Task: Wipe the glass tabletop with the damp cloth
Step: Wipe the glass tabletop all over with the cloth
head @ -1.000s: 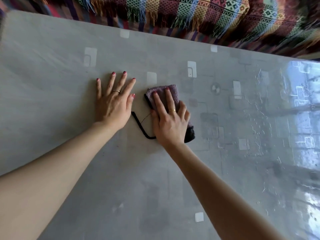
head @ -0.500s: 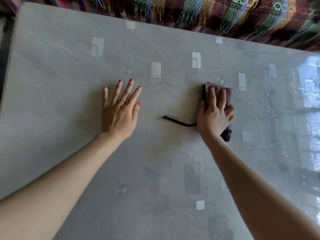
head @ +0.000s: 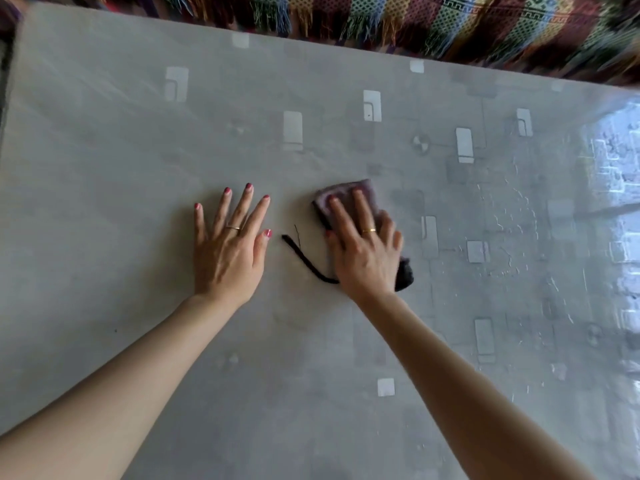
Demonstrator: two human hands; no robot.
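Note:
The grey glass tabletop (head: 121, 174) fills the view, patterned with pale rectangles. A folded dark purple damp cloth (head: 341, 194) lies near the middle, a black loose strand trailing from its left edge. My right hand (head: 363, 251) presses flat on the cloth, fingers spread over it, covering most of it. My left hand (head: 230, 244) rests flat on the bare glass just left of the cloth, fingers apart, holding nothing. Wet streaks glisten on the glass to the right of the cloth.
A striped, fringed woven throw (head: 433, 19) hangs along the table's far edge. The table's left edge (head: 8, 98) shows at the far left. A bright window reflection (head: 620, 202) glares on the right side of the glass.
My right hand slid the cloth right half a second ago and has now brought it back left, close to my left hand. My left hand stayed planted on the glass.

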